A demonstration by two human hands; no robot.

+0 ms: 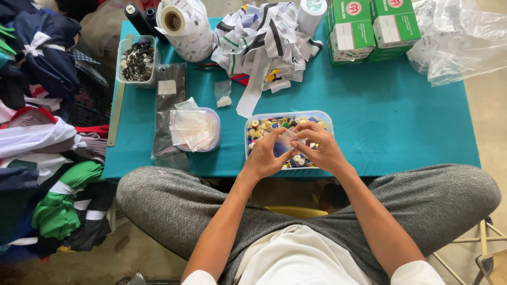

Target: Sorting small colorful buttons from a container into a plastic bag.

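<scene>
A: Where do the person's hands sit?

B: Both are over the clear rectangular plastic tub of mixed coloured buttons (253, 119), which stands at the near edge of the teal-covered table (391, 126), a little right of its middle. The left hand (265, 158) and the right hand (323, 149) meet above it, fingers curled in, pinching a small clear plastic bag (285, 140) between them.

A: How tightly closed?

B: Neither is a fist. The thumbs and fingertips of each are pressed onto the bag's edges and the palms are loose. Whether the bag already holds buttons is hard to tell; it is see-through and lies right over the tub's contents.

A: How far along does the packing look?

B: Judging by the layout, early to midway. The tub looks well filled. To its left, also near the front edge, a shallow clear container (212, 138) carries a heap of small clear bags (190, 128); these appear flat, so they may be empties. One small bag with something white inside (224, 96) lies alone further back.

A: And the rest?

B: Toward the far edge, a pile of white, black and green striped fabric strips (261, 39), green and white cardboard boxes (369, 26), and at the far left corner a clear tub of dark pieces (138, 62).
</scene>
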